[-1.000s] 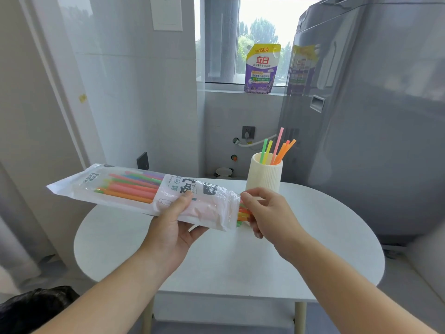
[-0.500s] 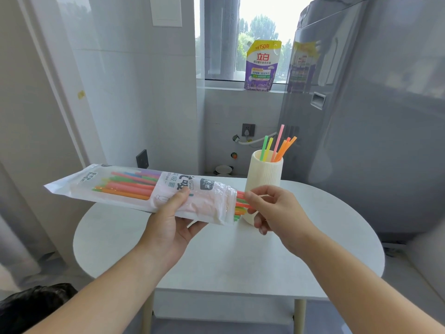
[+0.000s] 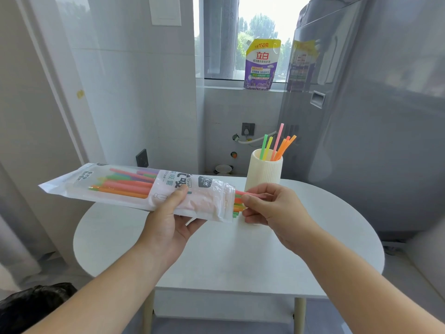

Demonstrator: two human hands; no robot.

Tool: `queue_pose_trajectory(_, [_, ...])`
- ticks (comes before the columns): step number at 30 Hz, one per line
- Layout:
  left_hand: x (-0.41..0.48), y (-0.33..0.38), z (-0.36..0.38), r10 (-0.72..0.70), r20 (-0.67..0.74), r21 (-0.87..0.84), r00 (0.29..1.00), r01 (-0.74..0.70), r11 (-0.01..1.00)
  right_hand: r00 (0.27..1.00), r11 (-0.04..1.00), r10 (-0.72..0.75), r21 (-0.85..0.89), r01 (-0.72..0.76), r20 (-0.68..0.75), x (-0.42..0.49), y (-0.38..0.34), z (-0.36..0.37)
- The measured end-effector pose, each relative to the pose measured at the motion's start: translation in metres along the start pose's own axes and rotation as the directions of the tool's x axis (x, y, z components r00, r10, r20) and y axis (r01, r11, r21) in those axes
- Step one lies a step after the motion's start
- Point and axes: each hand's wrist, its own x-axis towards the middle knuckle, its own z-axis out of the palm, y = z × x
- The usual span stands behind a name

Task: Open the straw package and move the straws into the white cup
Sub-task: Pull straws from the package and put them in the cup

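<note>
Your left grip (image 3: 168,227) holds the straw package (image 3: 115,186) from below, thumb pressed on its printed front and fingers curled under it. The package hangs above the worktop (image 3: 228,256), nearly level, with its sealed end pointing to 9 o'clock and its open mouth to 3 o'clock. Orange, pink, green and purple straws show through the clear part. Short straw ends stick out of the mouth.

Your right grip (image 3: 274,208) is narrow. Thumb and forefinger pinch the end of a pink straw (image 3: 252,195) right at that mouth, and the other fingers are curled beneath.

The white cup (image 3: 265,172) stands upright at the worktop's far edge, at 12 o'clock from your right grip, its foot hidden behind that grip. Green, yellow, pink and orange straws (image 3: 277,145) already stand in it, leaning toward 1 o'clock.

The worktop is a white rounded slab on pale legs (image 3: 148,307). At 3 o'clock a grey washing machine (image 3: 373,116) rises beside it. At 12 o'clock a purple and yellow detergent pouch (image 3: 262,66) stands on the window sill (image 3: 224,83), with trees outside. Below the sill are a wall socket (image 3: 248,128) and a white hose (image 3: 255,140). A dark wall plate (image 3: 142,158) sits on the tiled wall at 11 o'clock. A black bag (image 3: 36,302) lies on the floor at 7 o'clock.
</note>
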Motion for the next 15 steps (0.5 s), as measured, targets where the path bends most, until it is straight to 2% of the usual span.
queue_pose_trajectory(3, [0.001, 0.003, -0.001, 0.01, -0.012, -0.018, 1.0, -0.01, 1.0, 0.999, 0.998, 0.035, 0.061, -0.034, -0.006, 0.002, -0.004, -0.007])
queue_pose_trajectory(10, [0.002, 0.006, -0.005, 0.023, -0.028, -0.035, 0.999, -0.024, 0.999, 0.988, 0.973, 0.131, 0.181, -0.143, 0.078, 0.005, -0.007, -0.023])
queue_pose_trajectory(13, [0.002, 0.003, -0.002, 0.016, -0.023, -0.031, 1.0, -0.017, 0.999, 0.99, 0.98, 0.121, 0.153, -0.131, 0.069, 0.005, -0.007, -0.02])
queue_pose_trajectory(15, [0.002, 0.003, -0.001, 0.014, -0.024, -0.029, 1.0, -0.015, 0.999, 0.99, 0.989, 0.127, 0.063, -0.131, 0.059, 0.005, -0.006, -0.018])
